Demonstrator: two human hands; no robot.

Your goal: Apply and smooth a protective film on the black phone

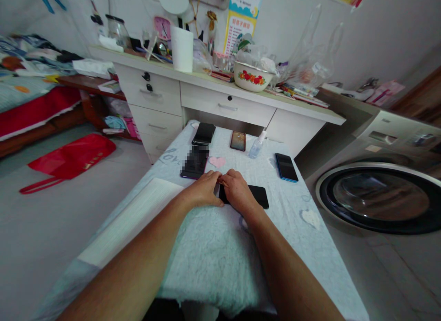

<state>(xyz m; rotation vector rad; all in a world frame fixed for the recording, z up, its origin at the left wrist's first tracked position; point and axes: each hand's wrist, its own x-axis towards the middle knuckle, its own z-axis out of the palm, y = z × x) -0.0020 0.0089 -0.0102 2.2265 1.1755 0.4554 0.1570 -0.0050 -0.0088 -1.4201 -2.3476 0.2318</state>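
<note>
Left hand (206, 189): at phone (260, 196), cannot tell grip.
Right hand (237, 189): bent over it, likewise unclear.
Table (213, 252): keep phone flat between side edges.

phone (259, 196) partly hidden under right hand (237, 190); its far end, fingertips of right hand and left hand (206, 188) too bunched to tell grip. screen of other phone (195, 163) pixelated. bed (31, 98) cut off by left edge, washing machine (370, 148) by right.

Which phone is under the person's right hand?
The black phone lowest in the picture, partly covered by the right hand; that hand covers none of the others.
</note>
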